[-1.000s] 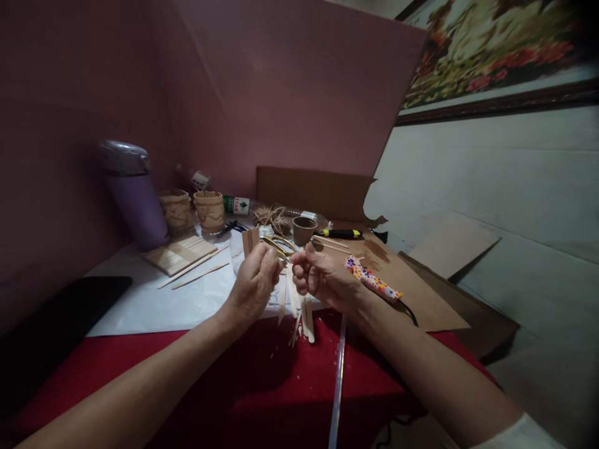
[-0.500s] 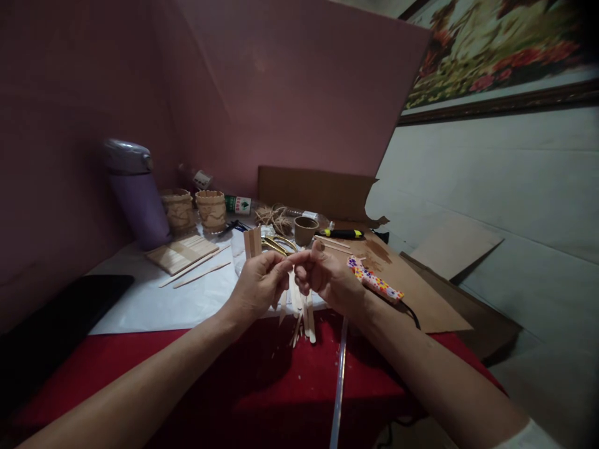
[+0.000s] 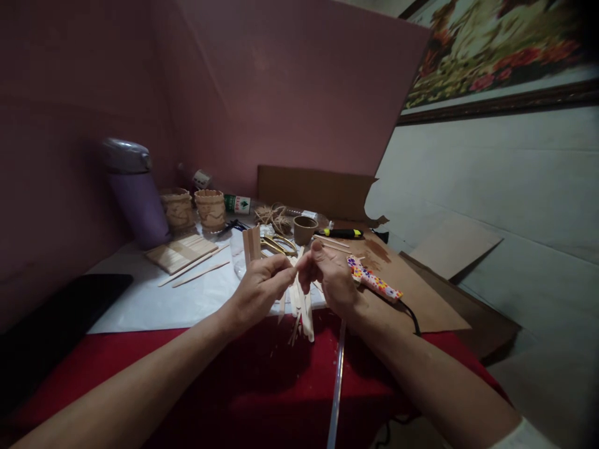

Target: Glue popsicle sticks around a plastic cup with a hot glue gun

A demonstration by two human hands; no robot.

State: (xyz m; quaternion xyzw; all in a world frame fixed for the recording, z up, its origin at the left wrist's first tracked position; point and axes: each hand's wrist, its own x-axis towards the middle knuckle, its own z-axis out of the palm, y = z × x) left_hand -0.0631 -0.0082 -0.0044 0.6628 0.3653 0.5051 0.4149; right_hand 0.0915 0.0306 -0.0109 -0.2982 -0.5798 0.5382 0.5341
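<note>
1. Left hand (image 3: 264, 285): thumb and forefinger meet near the other hand, but I can't tell if the grip is pinching anything.
2. Right hand (image 3: 331, 277): fingers curled, thumb up; can't tell about that grip either, sorry.
3. Pale, flat wooden craft sticks (image 3: 307, 319) lie in a loose heap just below the hands, on the red cloth-covered surface (image 3: 262, 390).
4. Gold-handled scissors (image 3: 290, 244) sit just beyond the hands, flower-patterned glue gun (image 3: 378, 284) off to the right.

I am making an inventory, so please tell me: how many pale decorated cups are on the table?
2. The first cup stands just right of the purple bottle; the second cup stands to the right of the first. More may be hidden behind other things.
</note>
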